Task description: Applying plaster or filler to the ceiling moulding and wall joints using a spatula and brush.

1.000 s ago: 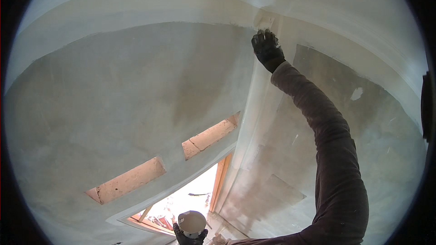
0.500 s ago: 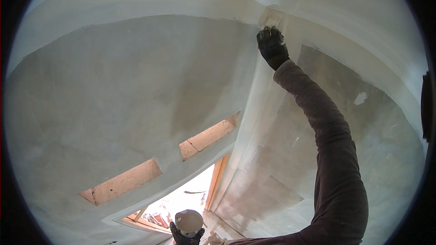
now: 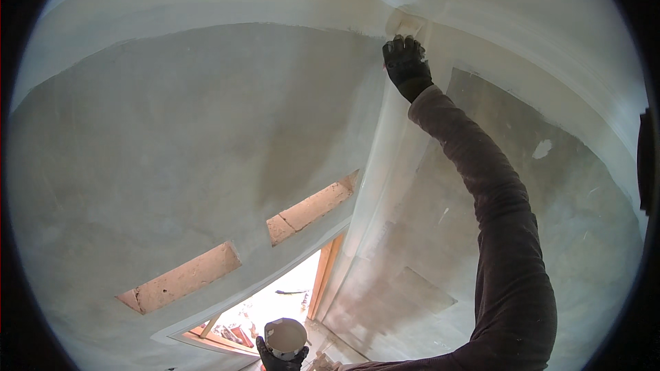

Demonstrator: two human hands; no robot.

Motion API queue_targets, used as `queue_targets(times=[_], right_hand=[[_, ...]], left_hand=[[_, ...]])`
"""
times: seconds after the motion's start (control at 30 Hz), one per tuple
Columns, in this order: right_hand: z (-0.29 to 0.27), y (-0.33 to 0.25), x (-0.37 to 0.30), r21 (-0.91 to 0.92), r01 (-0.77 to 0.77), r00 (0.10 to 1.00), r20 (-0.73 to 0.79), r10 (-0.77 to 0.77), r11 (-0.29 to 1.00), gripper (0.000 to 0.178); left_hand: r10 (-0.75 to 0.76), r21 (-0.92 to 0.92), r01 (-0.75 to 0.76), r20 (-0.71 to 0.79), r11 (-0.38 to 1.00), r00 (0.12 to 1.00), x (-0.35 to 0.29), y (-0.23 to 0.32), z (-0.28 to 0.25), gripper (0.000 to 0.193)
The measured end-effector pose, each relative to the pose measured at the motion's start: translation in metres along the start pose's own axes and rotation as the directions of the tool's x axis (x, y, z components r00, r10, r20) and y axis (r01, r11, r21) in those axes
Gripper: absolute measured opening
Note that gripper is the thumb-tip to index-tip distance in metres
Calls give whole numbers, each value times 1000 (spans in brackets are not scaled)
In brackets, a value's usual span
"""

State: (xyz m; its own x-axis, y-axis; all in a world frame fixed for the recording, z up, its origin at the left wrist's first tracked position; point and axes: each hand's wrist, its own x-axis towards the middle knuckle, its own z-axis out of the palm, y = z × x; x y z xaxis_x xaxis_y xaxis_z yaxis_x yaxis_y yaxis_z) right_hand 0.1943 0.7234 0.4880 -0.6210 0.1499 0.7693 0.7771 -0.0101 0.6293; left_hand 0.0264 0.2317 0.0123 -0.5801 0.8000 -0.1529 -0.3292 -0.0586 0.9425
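Note:
My right hand [image 3: 407, 69], in a dark glove with pale smears, reaches up to the corner where the walls meet the ceiling. Its fingers are closed on a pale flat tool [image 3: 408, 25] pressed to the corner; the hand hides most of it, and I cannot make out its exact kind. Low in the view, my gloved left hand [image 3: 280, 363] grips a round, pale pot [image 3: 286, 335] from below. The pot's mouth faces me, and its rim and side carry smears.
The grey wall on the left [image 3: 172, 137] has two oblong recesses [image 3: 185, 278] showing bare pinkish masonry. Below them is a bright window opening [image 3: 275, 302] with a wooden frame. A second grey wall [image 3: 474, 199] stands on the right, under a pale band along the ceiling.
My right hand and its tool have shifted slightly up and to the left in the corner. The left hand still holds the pot in nearly the same place.

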Motion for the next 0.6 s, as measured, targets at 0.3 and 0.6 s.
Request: queue_targets(times=[0.3,0.6], right_hand=[[4,-1,5,-90,10,988,-155,-24,996,35],[-1,-4,9,-29,-22,985,-172,17,999,30]], left_hand=[[431,496,-438,136,749,892,28,-90,-42,73],[-3,-21,4,52,1000,999,42,-118,-48,70]])
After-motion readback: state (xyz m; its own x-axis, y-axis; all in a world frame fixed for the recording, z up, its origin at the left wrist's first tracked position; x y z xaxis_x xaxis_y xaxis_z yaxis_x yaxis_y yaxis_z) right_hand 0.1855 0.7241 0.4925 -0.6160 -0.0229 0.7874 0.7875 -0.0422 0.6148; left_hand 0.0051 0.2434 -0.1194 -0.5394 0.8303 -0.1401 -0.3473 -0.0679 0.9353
